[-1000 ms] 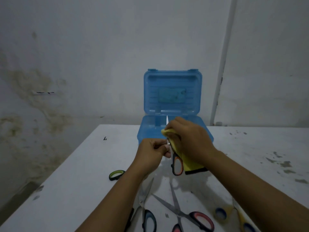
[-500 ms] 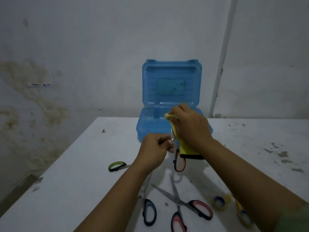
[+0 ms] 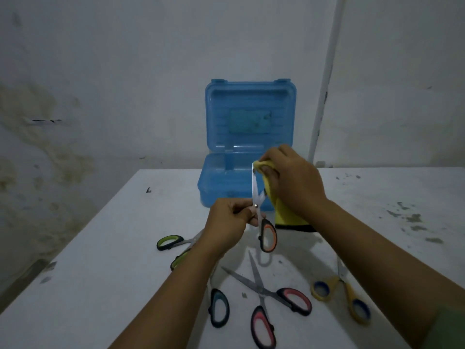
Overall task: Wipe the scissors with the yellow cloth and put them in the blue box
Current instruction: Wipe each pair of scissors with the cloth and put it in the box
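Observation:
My left hand (image 3: 227,224) grips orange-handled scissors (image 3: 268,235) near the pivot, blades pointing up, one handle loop hanging below. My right hand (image 3: 293,182) holds the yellow cloth (image 3: 284,212) pinched around the blade tips; the cloth's dark-edged lower end hangs down. Behind both hands stands the blue box (image 3: 226,182), open, lid upright against the wall. Loose scissors lie on the white table: a green-handled pair (image 3: 169,242) partly under my left forearm, a blue-handled pair (image 3: 219,307), a red-handled pair (image 3: 271,302) with blades spread, and a yellow-handled pair (image 3: 348,297).
The white table (image 3: 105,268) has dark stains on its right side (image 3: 412,217) and a small chip (image 3: 149,190) at the back left. A stained wall rises behind, with a white pipe (image 3: 324,96) running down right of the box.
My right hand slid the yellow cloth up the blades from near the pivot to the tips, baring the lower blades. My left hand kept its grip on the scissors.

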